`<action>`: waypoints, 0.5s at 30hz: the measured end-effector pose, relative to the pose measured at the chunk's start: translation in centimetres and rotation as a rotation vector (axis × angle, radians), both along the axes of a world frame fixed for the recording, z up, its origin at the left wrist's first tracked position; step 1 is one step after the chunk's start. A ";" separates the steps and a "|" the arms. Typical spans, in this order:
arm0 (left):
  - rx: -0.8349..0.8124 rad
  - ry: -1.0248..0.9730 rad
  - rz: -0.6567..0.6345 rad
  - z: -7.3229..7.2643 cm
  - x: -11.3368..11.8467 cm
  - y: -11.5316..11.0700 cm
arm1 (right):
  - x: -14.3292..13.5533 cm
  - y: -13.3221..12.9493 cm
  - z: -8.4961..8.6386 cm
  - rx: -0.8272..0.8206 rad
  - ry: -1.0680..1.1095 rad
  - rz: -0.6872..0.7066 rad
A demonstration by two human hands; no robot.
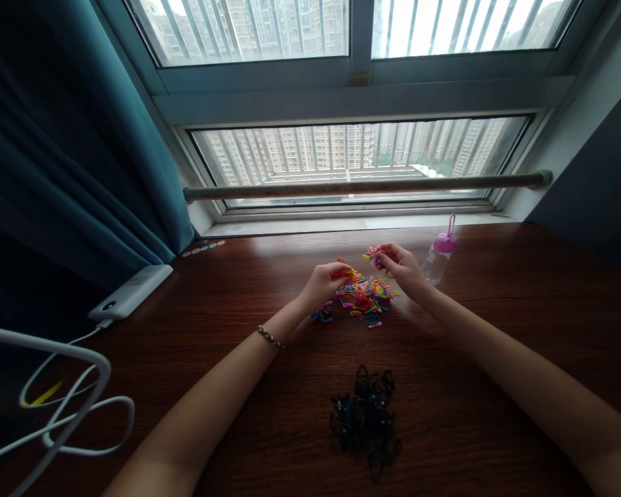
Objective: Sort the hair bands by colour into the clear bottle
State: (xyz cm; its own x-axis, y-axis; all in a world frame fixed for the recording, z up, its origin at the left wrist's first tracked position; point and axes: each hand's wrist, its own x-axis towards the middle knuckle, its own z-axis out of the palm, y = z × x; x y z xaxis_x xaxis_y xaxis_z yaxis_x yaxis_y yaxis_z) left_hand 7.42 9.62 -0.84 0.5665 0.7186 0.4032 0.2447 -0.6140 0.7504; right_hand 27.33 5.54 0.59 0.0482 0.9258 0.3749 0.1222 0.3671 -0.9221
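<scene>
A loose pile of small coloured rubber bands [367, 295] lies on the dark wooden table [476, 386]. At the pile's left edge, my left hand [325, 284] has its fingers closed on some of the bands, mostly red and orange ones. My right hand [401, 268] is pinching a clump of mixed pink, yellow and blue bands [375, 257] just above the pile's far side. A tangle of black rubber bands [365, 417] rests nearer to me, apart from both hands.
Right of my right hand stands a clear bottle with a pink cap [439, 257]. A white power bank [132, 291] with a white cable [90, 407] lies at the left by the blue curtain [134, 159]. A rail [362, 186] crosses the window behind the table.
</scene>
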 end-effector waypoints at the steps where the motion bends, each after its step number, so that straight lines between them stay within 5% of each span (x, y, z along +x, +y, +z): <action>1: 0.010 -0.004 -0.002 0.2 0.0 0.1 | 0.0 -0.1 -0.2 -0.011 0.022 0.007; 15: -0.045 0.037 0.152 -0.3 -3.5 0.0 | -0.2 -1.2 -0.3 -0.146 0.177 0.112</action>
